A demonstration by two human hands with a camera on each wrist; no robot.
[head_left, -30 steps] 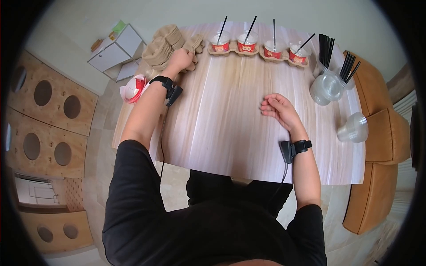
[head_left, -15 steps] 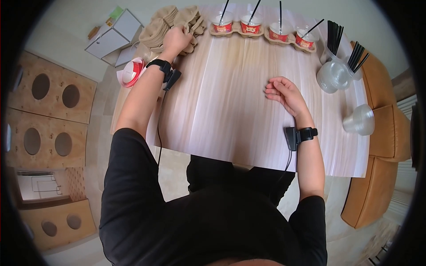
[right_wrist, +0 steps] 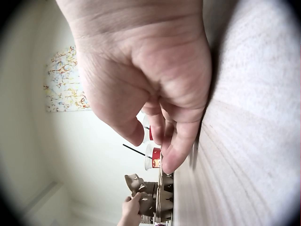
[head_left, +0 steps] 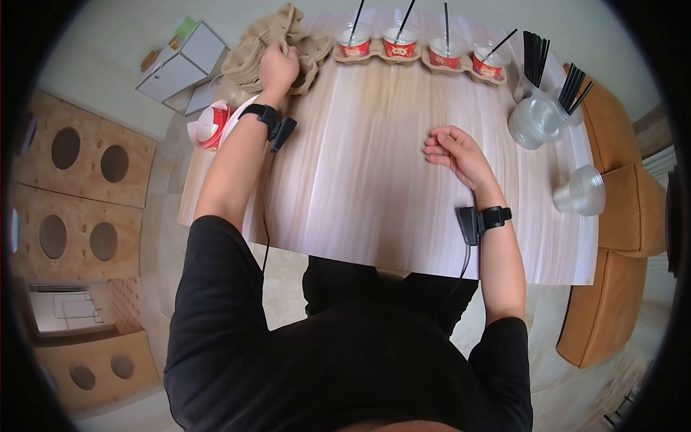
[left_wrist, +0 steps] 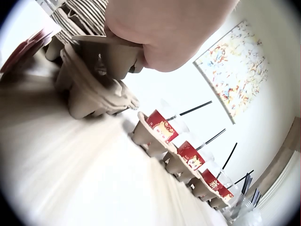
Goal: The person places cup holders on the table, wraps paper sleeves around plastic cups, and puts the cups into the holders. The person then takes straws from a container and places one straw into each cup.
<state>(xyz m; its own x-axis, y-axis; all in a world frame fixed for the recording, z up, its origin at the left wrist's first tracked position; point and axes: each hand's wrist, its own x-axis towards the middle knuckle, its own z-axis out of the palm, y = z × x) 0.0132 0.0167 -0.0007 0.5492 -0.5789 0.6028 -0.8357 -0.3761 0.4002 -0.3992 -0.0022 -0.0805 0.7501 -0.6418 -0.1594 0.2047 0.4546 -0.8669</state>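
Observation:
My left hand (head_left: pixel 279 70) pinches a brown pulp cup carrier (head_left: pixel 285 25) by its edge, tilted up over the stacks. Right under that hand sit more carriers (head_left: pixel 311 56), also seen in the left wrist view as moulded carriers (left_wrist: pixel 89 92) on the table. To the left is a taller stack of carriers (head_left: pixel 245 63). My right hand (head_left: pixel 461 155) rests on its side on the table, fingers loosely curled with nothing in them; the right wrist view shows its palm (right_wrist: pixel 146 70).
Along the back edge, carriers (head_left: pixel 374 50) hold several red-labelled clear cups with black straws. Straws (head_left: pixel 536 59) stand in clear containers at the right, by stacked plastic cups (head_left: pixel 579 191). Red-and-white paper cups or sleeves (head_left: pixel 210 126) lie by my left forearm.
My left hand has moved slightly left and raised a carrier, tipping it up from the stack. The right hand stays at the same place on the table.

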